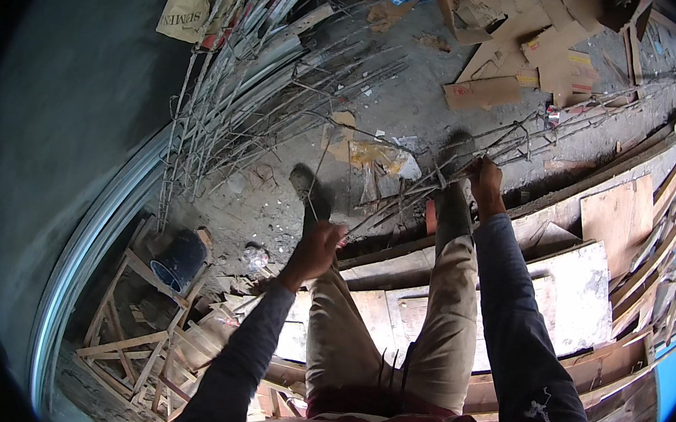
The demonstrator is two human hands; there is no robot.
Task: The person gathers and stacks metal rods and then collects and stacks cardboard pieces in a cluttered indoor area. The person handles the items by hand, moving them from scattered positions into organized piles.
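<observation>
My left hand (316, 251) is closed in front of my left knee, around what looks like a thin bent steel rod (316, 178). That rod rises from the fist past my left boot; its gripped part is hidden by the fingers. Farther right, my right hand (485, 181) is closed on a steel reinforcing bar (457, 176), part of a long rebar frame (515, 142) of thin bars with cross ties. The frame slants from between my legs up to the far right, across my right boot (454, 210).
A heap of rebar and metal channels (239, 92) lies along the left wall. Flattened cardboard (483, 93) covers the far floor. Wooden boards (575, 287) are stacked beneath and right of my legs. At the lower left are a dark bucket (180, 259) and a timber frame (126, 337).
</observation>
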